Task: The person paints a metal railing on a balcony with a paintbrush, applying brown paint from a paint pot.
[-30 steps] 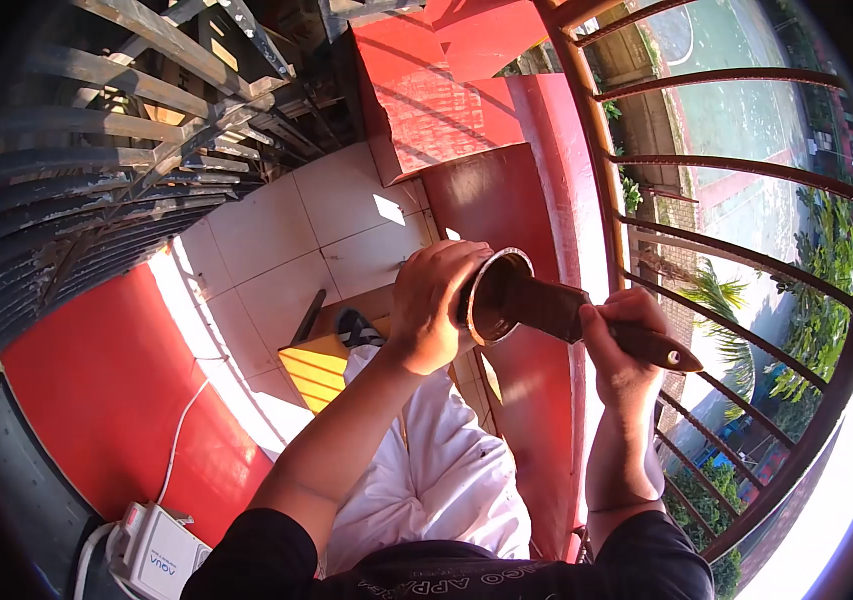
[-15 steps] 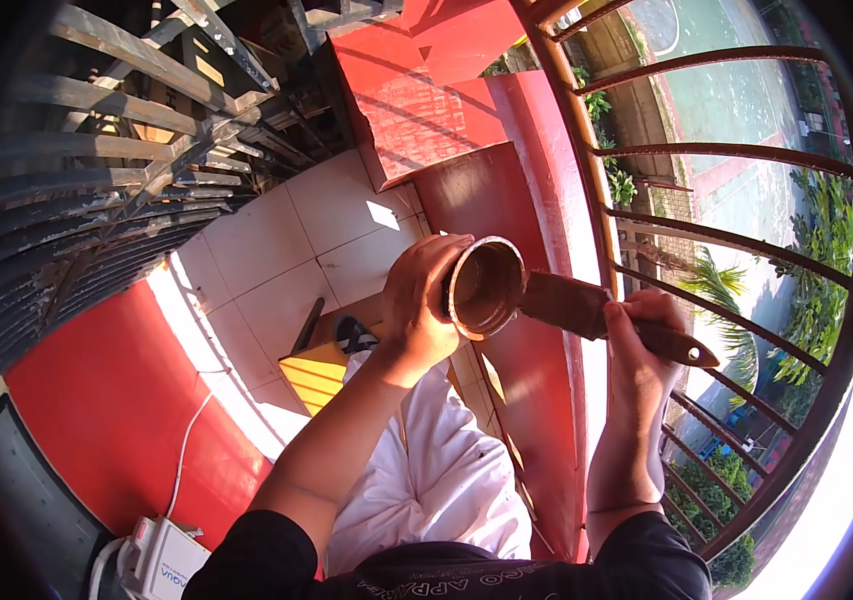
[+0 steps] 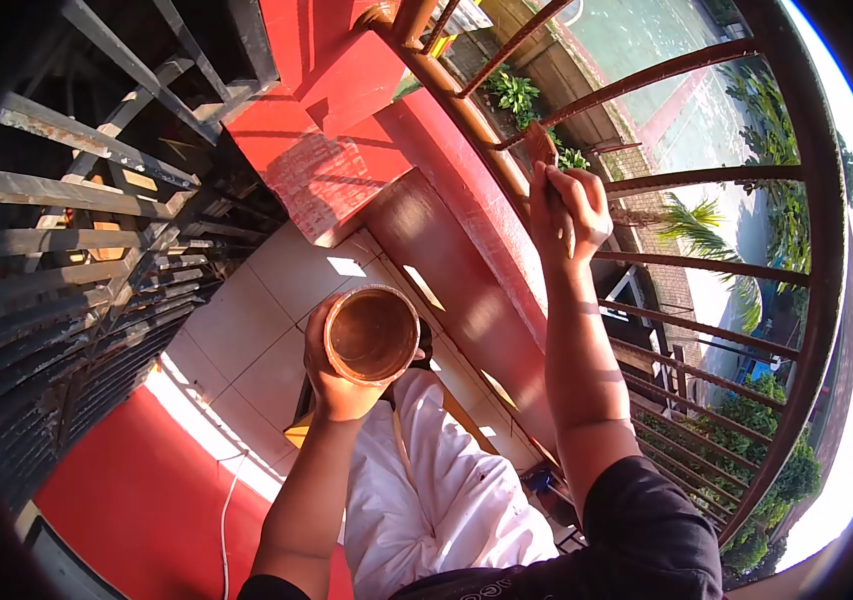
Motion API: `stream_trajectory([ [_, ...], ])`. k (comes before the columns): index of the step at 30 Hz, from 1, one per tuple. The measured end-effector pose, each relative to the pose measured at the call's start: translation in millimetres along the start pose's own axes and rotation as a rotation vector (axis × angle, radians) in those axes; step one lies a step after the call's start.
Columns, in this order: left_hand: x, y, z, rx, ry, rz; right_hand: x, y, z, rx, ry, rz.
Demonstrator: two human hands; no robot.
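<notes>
Left hand fingers clamped around paint can, well below railing, open air around; right hand fingers closed on brush, bristles against railing bar

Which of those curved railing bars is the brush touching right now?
The topmost bar, slanting from the post by the red wall. The brush in the right hand rests on it; the lower bars stand untouched.
</notes>
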State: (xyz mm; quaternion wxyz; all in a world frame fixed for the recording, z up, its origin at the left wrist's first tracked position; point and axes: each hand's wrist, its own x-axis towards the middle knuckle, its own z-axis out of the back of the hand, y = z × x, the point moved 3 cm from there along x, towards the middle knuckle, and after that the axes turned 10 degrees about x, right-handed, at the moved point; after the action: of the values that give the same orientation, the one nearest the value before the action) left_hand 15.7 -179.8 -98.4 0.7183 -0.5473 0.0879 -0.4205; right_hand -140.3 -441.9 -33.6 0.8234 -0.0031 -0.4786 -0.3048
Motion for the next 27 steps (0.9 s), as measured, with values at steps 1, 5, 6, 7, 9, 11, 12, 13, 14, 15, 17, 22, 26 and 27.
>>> stream_trajectory([
  [1,-3,2,1,0.0,0.002,0.015,15,0,7,-0.047,-0.034,0.052],
  [5,-25,20,6,0.021,0.076,0.036,44,37,51,-0.133,-0.312,0.178],
  [6,-29,23,7,0.002,0.09,0.055,40,38,47,-0.144,-0.301,0.199],
  [7,-32,25,7,-0.019,0.106,0.072,34,39,40,-0.157,-0.292,0.22],
  [9,-36,27,7,-0.01,0.107,0.064,9,19,13,-0.203,-0.201,0.217],
  [11,-36,25,11,0.052,0.093,0.016,-31,0,-20,-0.099,-0.087,0.108],
  [12,-34,24,14,0.08,0.102,-0.004,-45,-3,-29,-0.091,-0.023,0.075],
  [13,-32,22,18,0.109,0.112,-0.023,-54,-1,-34,-0.082,0.002,0.064],
  [14,-31,19,22,0.139,0.124,-0.038,-61,-1,-34,-0.077,-0.009,0.052],
  [15,-30,18,25,0.142,0.129,-0.031,-63,3,-33,-0.073,-0.017,0.038],
  [17,-27,16,26,0.144,0.13,-0.023,-59,6,-33,-0.012,-0.048,0.013],
  [22,-31,16,26,0.132,0.126,-0.041,-22,-1,-17,-0.132,-0.165,0.004],
  [26,-42,21,22,0.084,0.121,-0.03,-28,18,-15,-0.056,-0.095,0.066],
  [27,-43,22,21,0.079,0.123,-0.028,-39,6,-25,-0.06,0.012,0.133],
])
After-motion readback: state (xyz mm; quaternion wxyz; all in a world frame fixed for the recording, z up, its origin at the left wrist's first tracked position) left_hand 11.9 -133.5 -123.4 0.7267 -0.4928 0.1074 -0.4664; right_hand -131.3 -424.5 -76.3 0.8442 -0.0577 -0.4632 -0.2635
